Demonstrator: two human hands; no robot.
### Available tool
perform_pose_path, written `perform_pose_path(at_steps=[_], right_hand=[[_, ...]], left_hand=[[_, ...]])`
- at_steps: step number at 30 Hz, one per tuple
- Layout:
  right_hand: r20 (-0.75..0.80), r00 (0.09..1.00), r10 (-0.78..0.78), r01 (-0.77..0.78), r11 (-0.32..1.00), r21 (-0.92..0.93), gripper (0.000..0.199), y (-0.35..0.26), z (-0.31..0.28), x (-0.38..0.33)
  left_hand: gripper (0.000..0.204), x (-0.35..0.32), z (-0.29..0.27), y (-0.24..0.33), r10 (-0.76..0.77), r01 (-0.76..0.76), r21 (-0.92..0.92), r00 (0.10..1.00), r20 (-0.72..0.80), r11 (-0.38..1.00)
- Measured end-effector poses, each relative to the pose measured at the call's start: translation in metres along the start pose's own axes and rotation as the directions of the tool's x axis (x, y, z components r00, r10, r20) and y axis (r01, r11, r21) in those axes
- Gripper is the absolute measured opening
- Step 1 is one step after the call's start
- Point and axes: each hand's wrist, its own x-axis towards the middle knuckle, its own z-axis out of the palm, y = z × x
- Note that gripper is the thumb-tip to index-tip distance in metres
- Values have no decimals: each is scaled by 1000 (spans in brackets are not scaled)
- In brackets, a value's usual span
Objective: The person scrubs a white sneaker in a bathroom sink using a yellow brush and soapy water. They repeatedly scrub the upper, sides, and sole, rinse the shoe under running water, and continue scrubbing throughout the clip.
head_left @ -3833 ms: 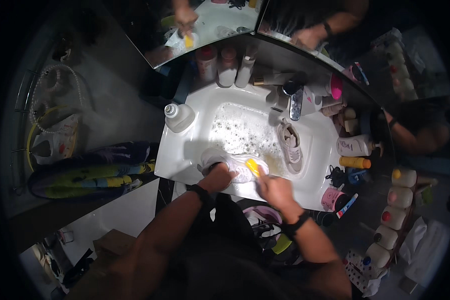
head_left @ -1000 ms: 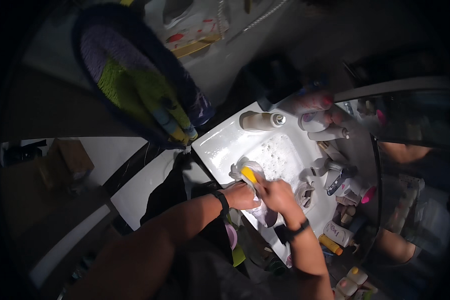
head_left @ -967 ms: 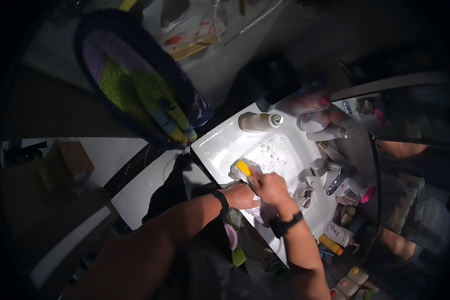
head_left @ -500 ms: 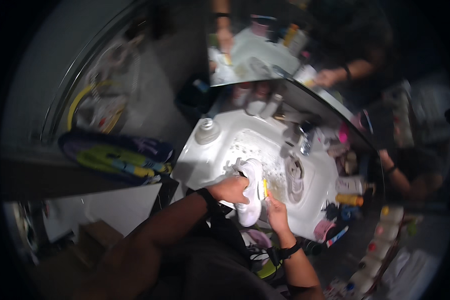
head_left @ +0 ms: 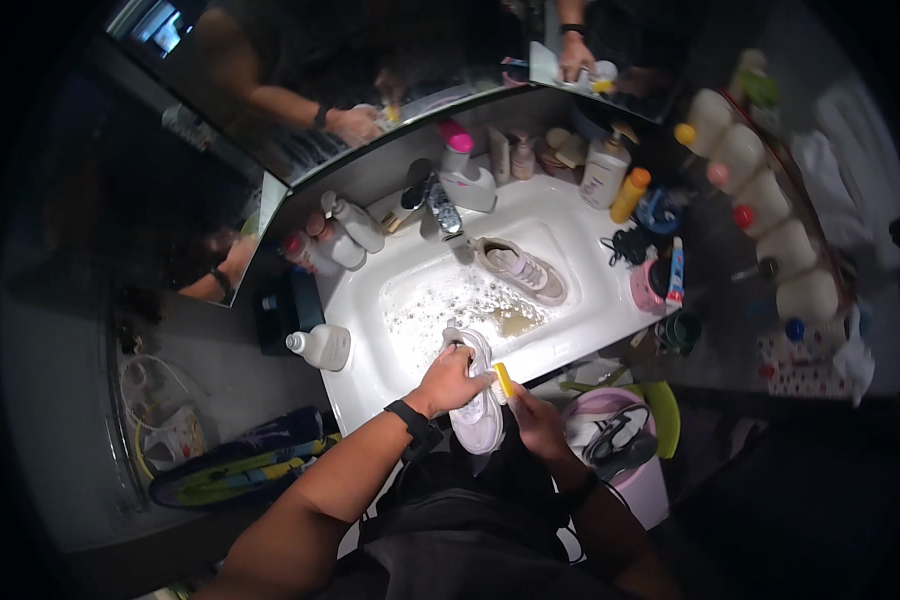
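Note:
My left hand [head_left: 446, 382] grips a white sneaker [head_left: 478, 428] by its opening, at the near edge of the white sink [head_left: 598, 338]. The sneaker's toe points toward my body. My right hand [head_left: 540, 424] is closed round a small yellow brush [head_left: 503, 380], its pale bristles against the sneaker's side, close to my left fingers. A second, greyish-white sneaker [head_left: 522, 272] lies in the basin below the faucet [head_left: 444, 212]. Suds [head_left: 425, 308] and a patch of brownish water [head_left: 516, 322] cover the basin floor.
Several bottles stand along the sink's back, among them a white one with a pink cap [head_left: 466, 180] and a pump bottle [head_left: 604, 172]. A clear bottle [head_left: 322, 347] sits at the left corner. Below right is a pink bucket [head_left: 646, 490] holding dark footwear. Mirrors [head_left: 330, 60] rise behind.
My view has turned, so the sink and its surroundings appear rotated. The brush has stayed beside the sneaker, with its handle tilted differently. Both hands keep their holds.

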Motion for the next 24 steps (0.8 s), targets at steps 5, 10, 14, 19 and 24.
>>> perform_pose_path(at_steps=[5,10,14,19,24], right_hand=[[-150,989,13,-17,999,-29,42,-5,44,-45],[-304,950,75,-45,993,105,46,23,98,-75],[-403,912,-74,113,991,74,46,11,109,-59],[-500,846,-183,88,974,-207,46,-34,98,-24],[-439,890,-122,57,986,-158,47,-37,104,-26]], left_hand=[[53,-7,-18,-18,187,-257,162,915,356,953],[46,-39,-3,-32,360,-406,341,913,191,848],[35,-45,12,-35,471,-447,312,882,-4,838],[36,-44,34,-42,442,-423,213,896,-47,881],[31,-31,39,-58,521,-514,200,853,19,834]])
